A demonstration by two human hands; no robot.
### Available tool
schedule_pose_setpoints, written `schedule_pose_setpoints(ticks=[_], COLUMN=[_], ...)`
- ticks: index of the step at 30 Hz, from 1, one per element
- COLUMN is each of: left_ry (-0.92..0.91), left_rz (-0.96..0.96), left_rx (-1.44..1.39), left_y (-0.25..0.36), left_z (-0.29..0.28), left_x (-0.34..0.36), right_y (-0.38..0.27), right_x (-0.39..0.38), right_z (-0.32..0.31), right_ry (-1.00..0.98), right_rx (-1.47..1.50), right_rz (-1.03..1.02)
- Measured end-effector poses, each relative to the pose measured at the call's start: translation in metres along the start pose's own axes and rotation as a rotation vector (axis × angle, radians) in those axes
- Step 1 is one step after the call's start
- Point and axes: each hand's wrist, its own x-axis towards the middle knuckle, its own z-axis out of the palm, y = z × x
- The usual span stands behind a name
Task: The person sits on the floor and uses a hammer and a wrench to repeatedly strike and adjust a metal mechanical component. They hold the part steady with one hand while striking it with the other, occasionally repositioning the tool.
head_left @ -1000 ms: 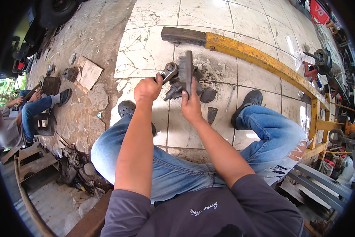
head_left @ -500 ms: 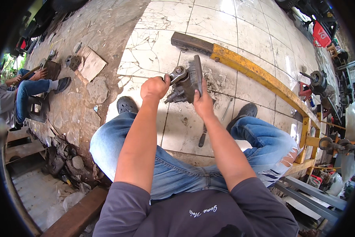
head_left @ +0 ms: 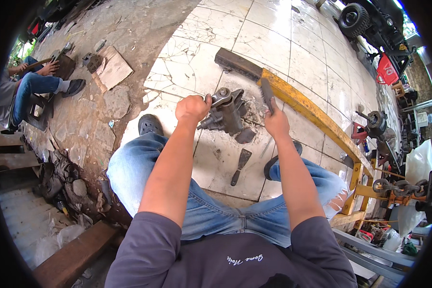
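One brush (head_left: 266, 93) gripped in the right hand (head_left: 277, 123), apart from the metal part (head_left: 229, 116) | left hand (head_left: 192, 108) closed round that part's lever (head_left: 221, 97) | metal part between the shoes (head_left: 150, 125), on or above floor tiles (head_left: 216, 165), cannot tell which | scraper (head_left: 242, 164) lying on those tiles nearby

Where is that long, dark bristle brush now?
In the head view, the long, dark bristle brush is right of centre, above the middle, held in the person's right hand, to the right of the bulky grey metal part.
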Motion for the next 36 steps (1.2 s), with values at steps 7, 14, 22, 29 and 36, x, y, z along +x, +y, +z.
schedule_pose_setpoints(ticks=[7, 14, 22, 29, 36], left_ry=[-0.012, -0.023, 0.0, 0.032, 0.127], left_rz=[-0.031, -0.066, -0.061, -0.102, -0.126], left_rx=[-0.016, -0.031, 0.003, -0.011, -0.049], left_y=[-0.004, 0.001, -0.002, 0.01, 0.011], left_z=[0.003, 0.001, 0.002, 0.013, 0.006], left_x=[-0.004, -0.008, -0.012, -0.02, -0.019], right_y=[-0.008, -0.014, -0.025, -0.031, 0.001], right_x=[-0.014, -0.017, -0.017, 0.047, 0.017], right_z=[-0.023, -0.032, -0.004, 0.005, -0.024], right_ry=[-0.042, 0.016, -0.159, -0.079, -0.07], right_rx=[0.263, 0.249, 0.085, -0.08, 0.126], right_rz=[-0.228, -0.381, -0.377, -0.368, -0.505])
